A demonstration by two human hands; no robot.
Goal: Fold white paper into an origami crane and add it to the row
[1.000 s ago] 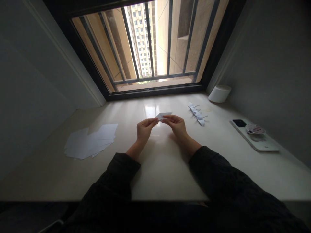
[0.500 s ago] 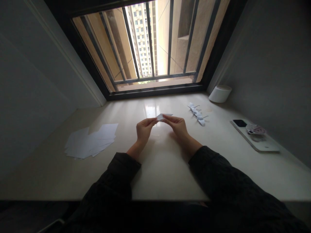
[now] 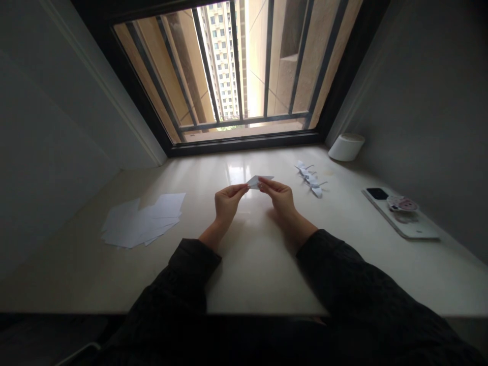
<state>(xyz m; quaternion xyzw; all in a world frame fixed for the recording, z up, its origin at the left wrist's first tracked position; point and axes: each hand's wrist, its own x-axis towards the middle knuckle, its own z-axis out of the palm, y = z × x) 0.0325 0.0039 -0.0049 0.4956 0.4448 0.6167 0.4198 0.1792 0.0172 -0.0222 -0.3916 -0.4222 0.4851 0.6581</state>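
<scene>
A small folded piece of white paper (image 3: 253,181) is held between my two hands above the pale sill, in front of the window. My left hand (image 3: 227,202) pinches its left end between thumb and fingertips. The fingers of my right hand (image 3: 281,198) are closed on its right part, and a pointed tip sticks out beyond them. To the right, several folded paper cranes (image 3: 310,179) stand close together in a slanting row. On the left lies a loose pile of white paper sheets (image 3: 142,221).
A white phone (image 3: 415,223) with a round printed grip (image 3: 402,203) on its back lies at the right. Behind it, a white cylindrical object (image 3: 346,147) rests near the wall. The dark-framed window (image 3: 244,143) with bars borders the sill's far side.
My right hand has shifted slightly right along the folded paper, so more of its middle shows. My left hand keeps its pinch with barely any movement.
</scene>
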